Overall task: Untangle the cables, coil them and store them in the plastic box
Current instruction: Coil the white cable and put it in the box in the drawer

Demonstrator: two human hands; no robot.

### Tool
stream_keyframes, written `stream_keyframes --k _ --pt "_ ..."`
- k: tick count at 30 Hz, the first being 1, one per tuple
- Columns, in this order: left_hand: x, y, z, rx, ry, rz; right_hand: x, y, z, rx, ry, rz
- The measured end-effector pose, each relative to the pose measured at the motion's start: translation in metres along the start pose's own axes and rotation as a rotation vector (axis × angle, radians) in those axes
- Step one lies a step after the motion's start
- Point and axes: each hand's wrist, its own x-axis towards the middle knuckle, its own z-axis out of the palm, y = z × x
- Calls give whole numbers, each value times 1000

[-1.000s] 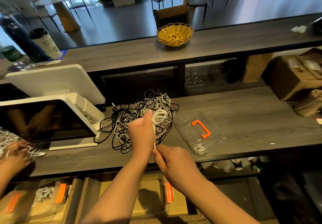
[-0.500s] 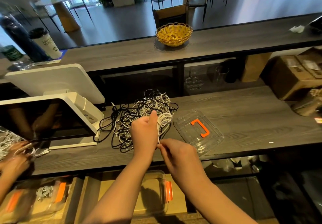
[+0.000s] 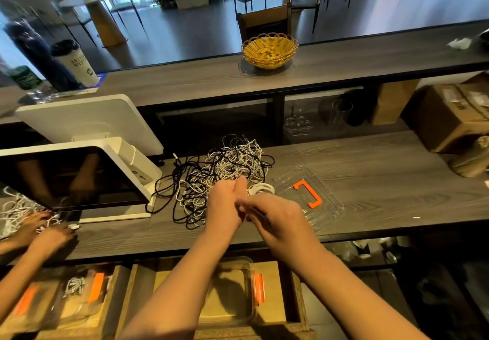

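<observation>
Left hand fisted around a white coil — loops showing just past the knuckles, on the side toward the lid. Right hand touching the left, fingertips pinched on what looks like the loose tail of the same cable; the tail itself hidden between the hands, so not certain.

Cable pile — black and white mixed, still knotted — on the counter directly beyond the left fist, spreading left toward the white screen stand. Clear lid with orange handle flat on the counter, just right of the coil, long axis running diagonally away to the left.

Plastic box, clear with orange latch, not on the counter at all: on the lower shelf, below and nearer than both hands, partly hidden under the left forearm. Contents unreadable.

Step in hand, by judgement: finishing one coil's wrap. Coming move turns on that drop — coil sits above and beyond the box, so travel is back toward the body and down past the counter edge. Left hand carries the coil and lies nearer the box opening; right must let go of the tail first.

Another person's hands at far left, in a separate white tangle.
</observation>
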Motion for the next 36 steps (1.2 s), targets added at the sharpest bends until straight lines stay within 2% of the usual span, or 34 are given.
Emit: stream_keyframes --k 3,5,7,10,13,16,21,23,25,27,30,36 --pt "-5 0 2 66 -121 37 15 10 -6 -159 60 -110" --pt "-7 4 4 56 -146 3 25 14 -13 -149 88 -76" --pt "-8 9 7 31 -141 -29 31 15 -21 -98 76 38" --pt "-12 16 11 35 -60 -20 40 18 -28 42 13 310" --pt "-16 23 15 -10 54 81 45 20 -32 277 -57 506" --pt "-19 25 17 -67 141 172 44 22 -32 294 -90 553" --pt "-23 21 14 -10 201 452 44 19 -34 533 -148 732" --pt "-24 21 12 20 193 497 41 18 -35 646 -160 803" --pt "-28 23 11 -20 68 424 39 20 -36 669 -96 830" --pt "-29 23 8 -139 -99 230 37 24 -38 621 21 805" --pt "-24 17 1 -331 -246 -34 32 32 -40 544 128 757" --pt "-26 21 2 -529 -310 -276 27 29 -33 469 224 632"
